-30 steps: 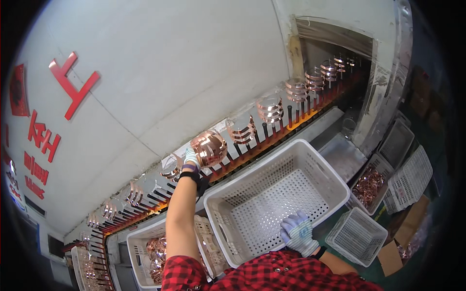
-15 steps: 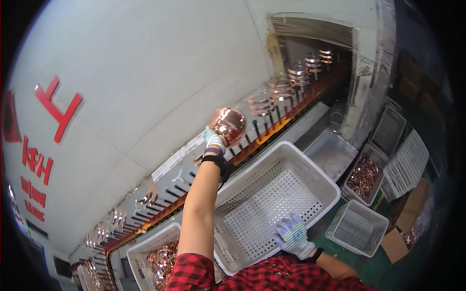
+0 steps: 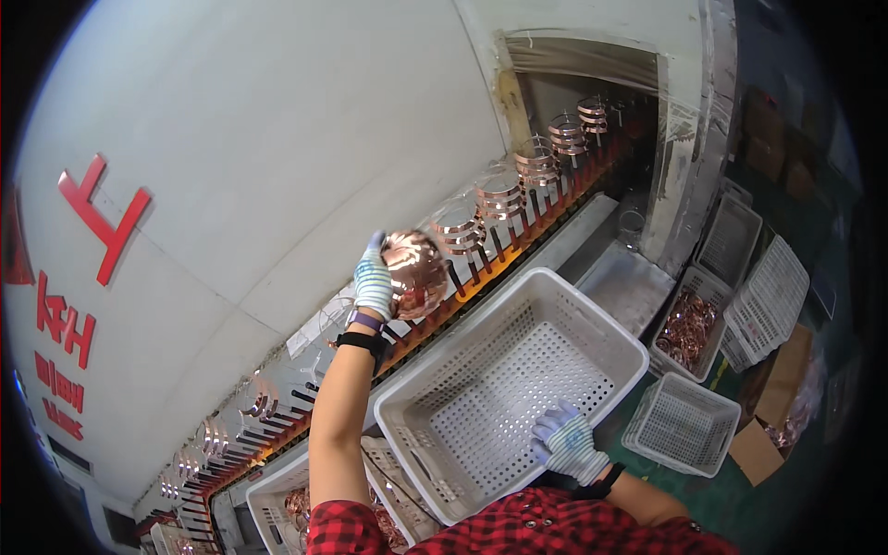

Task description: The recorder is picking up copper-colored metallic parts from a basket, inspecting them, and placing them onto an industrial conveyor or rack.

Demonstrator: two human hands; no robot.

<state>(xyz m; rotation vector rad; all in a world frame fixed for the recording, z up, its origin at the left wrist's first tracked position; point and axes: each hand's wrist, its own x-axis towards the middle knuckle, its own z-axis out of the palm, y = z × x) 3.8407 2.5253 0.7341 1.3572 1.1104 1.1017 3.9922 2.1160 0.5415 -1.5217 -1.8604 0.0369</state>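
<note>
Well, left hand: the left hand, in a striped glove, holds a shiny copper bundle by its left side. Its fingers are bent round the bundle, and some are hidden.
Copper bundle: it is round and up in front of the line by the wall. I cannot tell if it touches the line.
Right hand: the right hand, in a striped glove too, lies over the near rim of a big grey basket. Its fingers are a little apart and a bit bent. I cannot tell if they grip the rim.
Line by the wall: black pegs stand in a row along an orange strip, with copper rings on stands behind them.
Wall: red signs are on the pale wall.
Right side: a small basket is on the green floor, near a brown box. Copper bits fill a crate behind it.
Sleeve: the red and black sleeve has checks.
</note>
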